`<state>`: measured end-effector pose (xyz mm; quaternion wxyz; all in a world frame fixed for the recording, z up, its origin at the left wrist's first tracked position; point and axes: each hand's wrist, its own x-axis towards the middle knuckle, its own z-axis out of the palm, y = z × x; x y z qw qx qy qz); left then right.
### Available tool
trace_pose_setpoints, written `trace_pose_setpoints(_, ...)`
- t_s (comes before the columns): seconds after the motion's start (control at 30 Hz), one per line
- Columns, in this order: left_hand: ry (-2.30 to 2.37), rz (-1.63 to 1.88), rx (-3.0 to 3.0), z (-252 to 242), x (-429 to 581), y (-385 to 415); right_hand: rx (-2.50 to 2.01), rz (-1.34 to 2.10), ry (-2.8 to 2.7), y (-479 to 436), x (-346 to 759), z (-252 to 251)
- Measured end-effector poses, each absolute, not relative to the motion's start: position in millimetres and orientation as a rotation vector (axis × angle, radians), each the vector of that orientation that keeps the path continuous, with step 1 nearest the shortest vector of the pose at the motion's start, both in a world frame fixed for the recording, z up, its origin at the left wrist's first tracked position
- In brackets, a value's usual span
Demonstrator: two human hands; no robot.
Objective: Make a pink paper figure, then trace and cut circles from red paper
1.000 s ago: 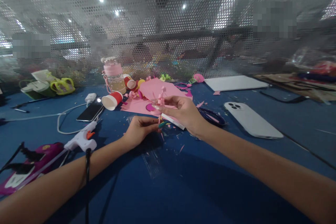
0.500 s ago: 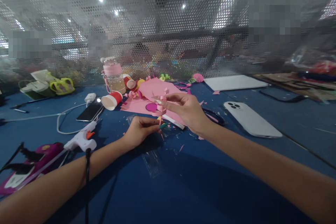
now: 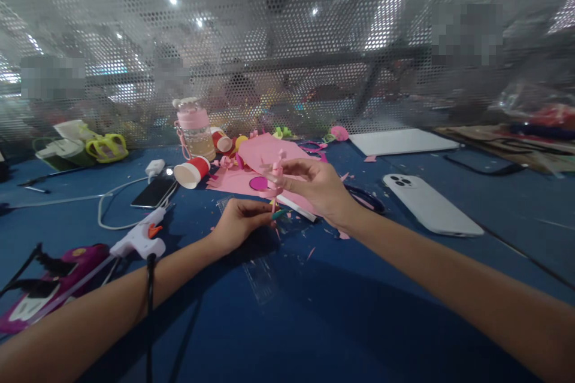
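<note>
My left hand (image 3: 238,222) rests on the blue table (image 3: 287,311), fingers pinched round the lower end of a thin green stick (image 3: 279,213). My right hand (image 3: 317,188) is raised just above it, fingertips pinching a curled pink paper strip (image 3: 275,173) that stands up from the stick's end. Behind both hands lie pink paper sheets (image 3: 269,158) with a magenta disc (image 3: 258,183), and small pink scraps litter the table around them. A clear ruler (image 3: 263,278) lies flat under my left wrist.
A white glue gun (image 3: 137,239) and a magenta case (image 3: 54,281) lie at the left. A dark phone (image 3: 155,190) on a white cable, red paper cups (image 3: 192,171) and a pink bottle (image 3: 195,128) sit behind. A white phone (image 3: 431,203) lies at the right. Perforated screen (image 3: 287,42) at the back.
My right hand rose slightly with the pink strip, then shifted a little toward the left again. My left hand has stayed in place.
</note>
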<state>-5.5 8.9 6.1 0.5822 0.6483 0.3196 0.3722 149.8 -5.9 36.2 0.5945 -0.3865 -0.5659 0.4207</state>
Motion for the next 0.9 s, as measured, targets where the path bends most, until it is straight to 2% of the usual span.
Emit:
trace_pose_setpoints(0.5,0.798,0.876,1.431,10.0,-3.2,7.6,-1.01,0.939,-1.362,-2.9,149.8,30.3)
trace_pose_setpoints(0.67,0.86,0.923,1.333,8.0,-5.5,11.8,-0.96,0.99,-1.176,5.5,153.0,13.3)
trace_pose_setpoints(0.9,0.855,0.945,1.325,6.9,-6.8,12.2,-1.0,0.851,-1.172,-1.5,148.7,-6.3)
